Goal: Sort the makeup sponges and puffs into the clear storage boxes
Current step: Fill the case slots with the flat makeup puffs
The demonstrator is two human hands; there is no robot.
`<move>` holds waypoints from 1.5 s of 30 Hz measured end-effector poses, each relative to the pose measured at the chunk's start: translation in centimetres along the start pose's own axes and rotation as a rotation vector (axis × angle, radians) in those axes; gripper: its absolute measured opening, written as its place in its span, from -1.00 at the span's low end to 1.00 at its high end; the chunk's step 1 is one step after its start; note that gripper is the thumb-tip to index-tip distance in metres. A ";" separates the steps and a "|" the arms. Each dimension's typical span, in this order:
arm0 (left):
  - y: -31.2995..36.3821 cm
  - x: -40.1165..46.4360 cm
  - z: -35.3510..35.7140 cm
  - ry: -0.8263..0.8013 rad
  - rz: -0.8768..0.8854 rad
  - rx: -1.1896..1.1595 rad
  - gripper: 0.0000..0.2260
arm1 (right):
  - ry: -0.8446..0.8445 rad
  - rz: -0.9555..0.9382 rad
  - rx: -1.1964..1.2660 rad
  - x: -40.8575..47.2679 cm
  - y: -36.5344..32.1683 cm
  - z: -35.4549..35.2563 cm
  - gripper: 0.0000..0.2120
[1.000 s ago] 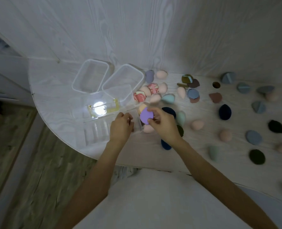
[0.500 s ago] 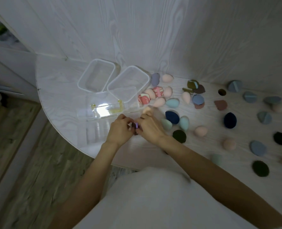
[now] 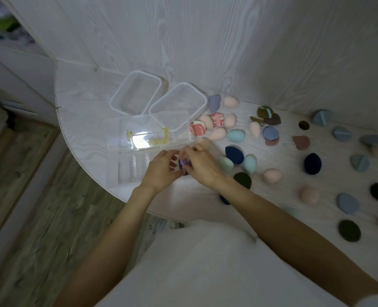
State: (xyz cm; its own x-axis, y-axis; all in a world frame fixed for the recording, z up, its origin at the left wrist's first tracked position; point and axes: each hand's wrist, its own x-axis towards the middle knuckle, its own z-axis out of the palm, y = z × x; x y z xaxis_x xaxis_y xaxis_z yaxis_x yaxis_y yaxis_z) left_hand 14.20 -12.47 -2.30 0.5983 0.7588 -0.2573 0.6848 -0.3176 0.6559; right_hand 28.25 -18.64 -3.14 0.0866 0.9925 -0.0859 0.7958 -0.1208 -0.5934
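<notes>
My left hand [image 3: 161,168] and my right hand [image 3: 200,166] meet over the right end of a clear slotted storage box [image 3: 135,169] near the table's front edge. Between their fingertips sits a purple puff [image 3: 184,162], pinched by my right hand; my left hand's fingers curl against it and the box end. A dark puff beside it is mostly hidden. The box's clear lid [image 3: 148,131] stands open behind. Two clear tubs [image 3: 137,94] [image 3: 179,103] sit further back. Several egg-shaped sponges [image 3: 235,135] and flat puffs [image 3: 313,163] lie scattered to the right.
The white table [image 3: 84,120] has a rounded left edge with a wooden floor [image 3: 39,213] below it. White wood-grain wall panels [image 3: 183,41] rise behind. My white-clothed torso [image 3: 205,262] fills the lower middle.
My right hand has carried the purple puff left and down from above the sponges to the box end. Both hands have closed together around it.
</notes>
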 end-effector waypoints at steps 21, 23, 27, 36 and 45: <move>2.1 2.5 1.3 0.106 -0.083 0.107 -0.95 | -0.066 0.201 -0.417 10.4 10.7 -7.2 -0.74; 2.2 2.8 1.2 0.074 -0.103 0.131 -0.90 | -0.067 0.228 -0.445 10.7 11.1 -7.2 -0.74; 2.0 3.2 0.6 -0.027 -0.125 0.211 -0.80 | -0.055 0.176 -0.497 10.7 11.8 -7.3 -0.71; 1.8 3.6 0.3 -0.109 -0.091 0.261 -0.72 | 0.292 0.250 -0.030 5.5 8.1 -8.2 -0.88; 1.9 3.2 0.1 -0.111 -0.058 0.232 -0.75 | 0.169 0.137 0.004 -0.3 -0.4 -1.9 -0.78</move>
State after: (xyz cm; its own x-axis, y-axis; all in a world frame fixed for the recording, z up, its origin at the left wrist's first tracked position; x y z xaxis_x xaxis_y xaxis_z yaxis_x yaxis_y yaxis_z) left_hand 17.40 -10.69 -1.95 0.5885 0.7167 -0.3741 0.7886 -0.4071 0.4608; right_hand 29.04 -18.86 -1.36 0.2932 0.9556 -0.0303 0.7675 -0.2541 -0.5885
